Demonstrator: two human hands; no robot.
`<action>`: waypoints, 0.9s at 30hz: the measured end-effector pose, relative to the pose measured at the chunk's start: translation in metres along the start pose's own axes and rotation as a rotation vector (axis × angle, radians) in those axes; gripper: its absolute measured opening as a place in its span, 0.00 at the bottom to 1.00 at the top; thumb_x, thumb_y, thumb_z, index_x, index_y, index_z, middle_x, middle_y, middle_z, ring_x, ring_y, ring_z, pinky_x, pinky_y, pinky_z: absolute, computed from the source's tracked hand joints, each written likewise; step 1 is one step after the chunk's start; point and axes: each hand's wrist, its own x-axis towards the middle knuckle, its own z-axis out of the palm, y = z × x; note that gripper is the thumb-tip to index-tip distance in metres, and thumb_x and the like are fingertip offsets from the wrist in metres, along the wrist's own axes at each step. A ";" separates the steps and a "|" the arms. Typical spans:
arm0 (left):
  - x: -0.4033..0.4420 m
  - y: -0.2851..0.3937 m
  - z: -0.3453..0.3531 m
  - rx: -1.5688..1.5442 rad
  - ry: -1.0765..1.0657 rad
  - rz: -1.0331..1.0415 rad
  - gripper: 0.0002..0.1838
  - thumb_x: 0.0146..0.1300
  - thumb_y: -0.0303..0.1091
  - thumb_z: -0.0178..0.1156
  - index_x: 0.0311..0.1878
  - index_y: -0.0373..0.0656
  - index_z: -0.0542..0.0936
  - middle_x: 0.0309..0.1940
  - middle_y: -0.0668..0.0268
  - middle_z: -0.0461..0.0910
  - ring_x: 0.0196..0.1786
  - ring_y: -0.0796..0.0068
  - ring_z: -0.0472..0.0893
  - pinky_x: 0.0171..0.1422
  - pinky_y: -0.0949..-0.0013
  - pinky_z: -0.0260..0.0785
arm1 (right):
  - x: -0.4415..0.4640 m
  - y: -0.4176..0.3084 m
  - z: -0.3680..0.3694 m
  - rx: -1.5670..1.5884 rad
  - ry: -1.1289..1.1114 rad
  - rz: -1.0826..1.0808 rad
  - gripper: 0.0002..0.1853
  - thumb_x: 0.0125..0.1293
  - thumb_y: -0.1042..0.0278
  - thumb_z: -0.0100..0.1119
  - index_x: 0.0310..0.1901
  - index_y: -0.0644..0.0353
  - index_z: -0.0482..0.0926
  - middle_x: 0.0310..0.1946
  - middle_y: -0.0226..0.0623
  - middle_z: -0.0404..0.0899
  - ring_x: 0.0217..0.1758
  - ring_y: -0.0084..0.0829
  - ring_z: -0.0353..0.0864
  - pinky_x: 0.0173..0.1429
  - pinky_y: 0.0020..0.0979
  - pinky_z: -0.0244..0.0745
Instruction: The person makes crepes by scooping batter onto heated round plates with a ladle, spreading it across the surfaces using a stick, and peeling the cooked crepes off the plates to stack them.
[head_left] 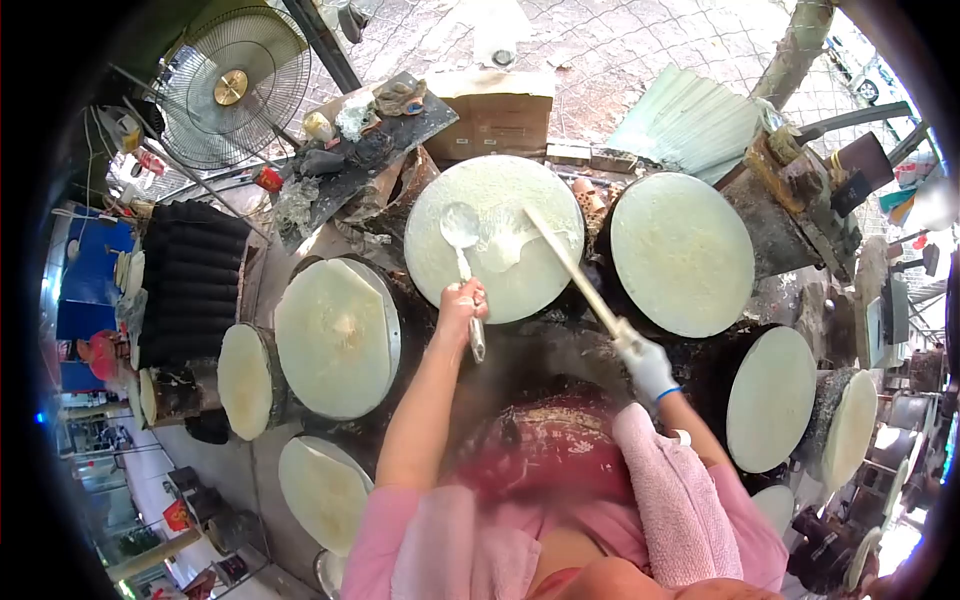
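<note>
My bare left hand (pixel 463 303) is wrapped round the handle of a metal ladle (pixel 460 226), its bowl smeared with pale batter and over the round griddle (pixel 543 190) in front of me. My right hand (pixel 648 366), in a white glove, is closed on a long wooden stick (pixel 570 265). The stick's far end reaches the middle of the same griddle. Between the ladle and that end lies a thicker pale patch of batter (pixel 503 243). A thin pale layer covers much of the griddle's surface.
More round griddles surround me: one at the right (pixel 683 255), one at the left (pixel 330 335), several further out. A fan (pixel 232 88) stands upper left, near a cluttered dark board (pixel 400 135). Behind the central griddle is a cardboard box (pixel 495 115); corrugated sheet (pixel 690 120) leans upper right.
</note>
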 end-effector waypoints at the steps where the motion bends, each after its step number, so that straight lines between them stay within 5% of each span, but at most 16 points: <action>1: -0.011 -0.003 0.005 -0.005 0.014 -0.034 0.11 0.73 0.32 0.53 0.33 0.37 0.72 0.20 0.69 0.68 0.16 0.80 0.65 0.18 0.73 0.54 | -0.013 -0.008 0.020 -0.042 -0.040 0.146 0.28 0.68 0.54 0.64 0.67 0.53 0.74 0.45 0.32 0.86 0.39 0.18 0.79 0.48 0.25 0.76; 6: -0.052 -0.032 0.005 -0.286 0.079 -0.235 0.12 0.74 0.30 0.51 0.32 0.36 0.71 0.24 0.67 0.69 0.19 0.79 0.65 0.21 0.75 0.56 | -0.033 -0.029 0.089 0.178 -0.254 0.164 0.27 0.69 0.52 0.63 0.65 0.53 0.76 0.34 0.23 0.82 0.30 0.13 0.73 0.36 0.21 0.70; 9: -0.058 -0.036 0.004 -0.314 0.046 -0.310 0.14 0.77 0.39 0.47 0.35 0.41 0.70 0.21 0.75 0.64 0.17 0.82 0.64 0.22 0.74 0.58 | -0.011 -0.017 0.070 0.277 -0.054 0.155 0.26 0.70 0.52 0.61 0.66 0.52 0.76 0.29 0.20 0.78 0.27 0.12 0.71 0.31 0.21 0.67; 11: -0.059 -0.035 0.010 -0.364 0.030 -0.325 0.15 0.78 0.40 0.46 0.37 0.40 0.70 0.23 0.74 0.65 0.18 0.82 0.64 0.23 0.73 0.58 | -0.008 -0.004 0.072 0.055 -0.170 0.164 0.27 0.70 0.51 0.61 0.67 0.51 0.75 0.32 0.23 0.81 0.27 0.15 0.72 0.32 0.22 0.70; 15: -0.054 -0.040 0.011 -0.634 0.070 -0.349 0.12 0.78 0.37 0.46 0.41 0.37 0.69 0.23 0.74 0.65 0.20 0.80 0.66 0.26 0.73 0.60 | -0.027 -0.083 0.078 0.163 -0.492 0.341 0.25 0.70 0.54 0.61 0.65 0.55 0.76 0.32 0.22 0.80 0.26 0.13 0.69 0.31 0.19 0.69; 17: -0.074 -0.039 -0.025 -0.801 -0.152 -0.178 0.12 0.77 0.35 0.47 0.47 0.35 0.72 0.24 0.73 0.67 0.24 0.81 0.70 0.27 0.74 0.62 | -0.016 -0.094 0.055 0.229 -0.524 0.503 0.23 0.72 0.60 0.61 0.65 0.59 0.76 0.36 0.18 0.80 0.28 0.10 0.68 0.31 0.17 0.65; 18: -0.088 -0.038 -0.052 -0.880 -0.267 -0.083 0.13 0.77 0.35 0.47 0.50 0.34 0.73 0.24 0.73 0.67 0.26 0.81 0.72 0.27 0.75 0.63 | -0.006 -0.082 0.049 0.292 -0.412 0.361 0.23 0.71 0.61 0.61 0.65 0.61 0.76 0.37 0.19 0.80 0.31 0.10 0.69 0.34 0.17 0.66; 21: -0.145 -0.040 -0.096 -1.114 -0.447 -0.298 0.18 0.80 0.44 0.43 0.51 0.38 0.74 0.19 0.76 0.64 0.11 0.82 0.60 0.16 0.74 0.52 | 0.017 -0.055 0.043 0.121 -0.164 0.154 0.24 0.70 0.62 0.62 0.65 0.62 0.75 0.40 0.19 0.80 0.35 0.10 0.71 0.39 0.17 0.69; 23: -0.163 -0.020 -0.102 -0.869 -0.550 -0.171 0.18 0.80 0.44 0.42 0.51 0.38 0.73 0.19 0.75 0.64 0.09 0.82 0.59 0.15 0.74 0.51 | 0.010 -0.023 0.058 -0.205 -0.277 -0.054 0.26 0.69 0.57 0.64 0.65 0.58 0.76 0.36 0.23 0.83 0.33 0.13 0.76 0.38 0.21 0.73; 25: -0.176 0.004 -0.122 -0.872 -0.539 -0.185 0.18 0.80 0.43 0.42 0.52 0.37 0.72 0.19 0.74 0.63 0.07 0.80 0.59 0.14 0.73 0.52 | -0.020 -0.095 0.063 -0.336 -0.413 0.116 0.26 0.68 0.56 0.65 0.64 0.59 0.77 0.35 0.25 0.84 0.34 0.13 0.76 0.39 0.22 0.73; 27: -0.202 0.031 -0.136 -1.195 -0.596 -0.243 0.18 0.80 0.43 0.42 0.53 0.36 0.71 0.19 0.73 0.64 0.07 0.79 0.60 0.13 0.71 0.53 | -0.014 -0.067 0.068 0.023 -0.122 0.001 0.26 0.69 0.55 0.64 0.63 0.62 0.78 0.34 0.25 0.83 0.33 0.14 0.76 0.38 0.22 0.72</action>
